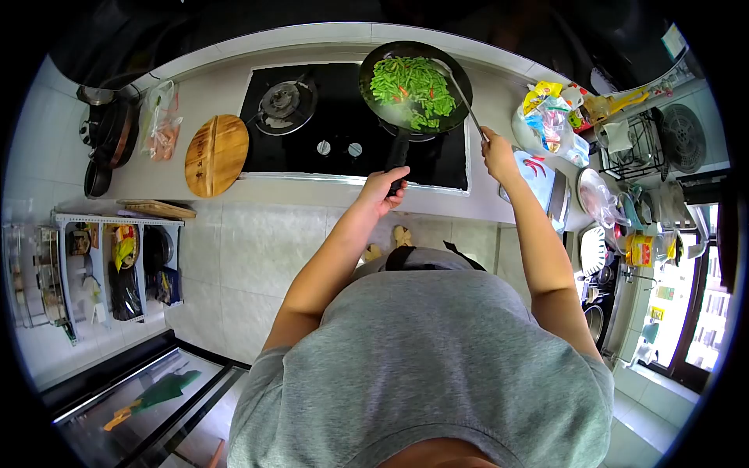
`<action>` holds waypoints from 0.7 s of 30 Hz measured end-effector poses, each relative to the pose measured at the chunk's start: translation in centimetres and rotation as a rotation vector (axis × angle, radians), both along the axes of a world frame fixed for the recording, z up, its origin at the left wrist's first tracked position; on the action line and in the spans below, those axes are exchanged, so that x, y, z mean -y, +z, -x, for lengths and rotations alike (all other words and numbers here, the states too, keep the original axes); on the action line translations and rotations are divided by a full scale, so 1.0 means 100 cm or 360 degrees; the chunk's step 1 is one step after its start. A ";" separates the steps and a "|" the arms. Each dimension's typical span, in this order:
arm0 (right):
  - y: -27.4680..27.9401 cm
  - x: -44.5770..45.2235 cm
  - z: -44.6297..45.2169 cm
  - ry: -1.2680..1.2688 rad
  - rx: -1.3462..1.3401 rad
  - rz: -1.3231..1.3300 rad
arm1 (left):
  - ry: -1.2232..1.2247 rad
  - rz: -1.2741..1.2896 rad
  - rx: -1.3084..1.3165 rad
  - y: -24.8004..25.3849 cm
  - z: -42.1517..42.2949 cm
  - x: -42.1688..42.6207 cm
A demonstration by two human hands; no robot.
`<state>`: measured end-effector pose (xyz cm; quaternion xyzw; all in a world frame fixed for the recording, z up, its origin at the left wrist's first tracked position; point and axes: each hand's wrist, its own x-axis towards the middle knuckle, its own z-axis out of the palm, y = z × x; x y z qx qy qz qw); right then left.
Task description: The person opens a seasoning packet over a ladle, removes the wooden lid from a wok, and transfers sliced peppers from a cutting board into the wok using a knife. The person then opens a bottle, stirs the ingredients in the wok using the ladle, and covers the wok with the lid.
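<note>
A dark wok [377, 66] stands over the right burner of the black gas stove [312, 152]. Chopped green vegetables [413, 84] with a few red pieces lie in it, and some steam shows. My left hand [382, 189] is wrapped round the wok's black handle [399, 160]. My right hand [499, 156] grips the upper end of a long metal spatula [470, 108], which reaches over the wok's right rim. The spatula's far end is partly hidden at the vegetables.
Left of the stove are a round wooden board [217, 156] and a plastic bag [161, 125]. To the right stand a white bag-lined container [538, 129] and a light board [534, 178] with red chillies. A shelf rack [117, 222] is at the left.
</note>
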<state>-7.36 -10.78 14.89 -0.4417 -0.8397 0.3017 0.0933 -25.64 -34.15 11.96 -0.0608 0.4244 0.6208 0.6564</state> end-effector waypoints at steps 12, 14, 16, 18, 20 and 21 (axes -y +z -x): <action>-0.010 -0.008 0.011 -0.0063 -0.0095 0.0376 | -0.0075 0.0030 -0.0138 0.000 0.007 0.004; -0.016 -0.026 0.024 0.0061 0.0065 0.0014 | -0.0082 -0.0014 -0.0112 0.000 0.009 0.004; -0.018 -0.027 0.036 0.0215 0.0092 -0.0519 | -0.0081 -0.0007 -0.0126 0.000 0.009 0.004; -0.006 -0.031 0.033 0.0304 0.0129 -0.0307 | -0.0083 0.0002 -0.0137 -0.001 0.009 0.004; 0.026 -0.032 0.025 0.0390 0.0165 -0.0096 | -0.0098 0.0008 -0.0128 -0.001 0.010 0.004; 0.051 -0.028 0.015 0.0493 0.0248 -0.0127 | -0.0097 0.0009 -0.0125 -0.002 0.011 0.003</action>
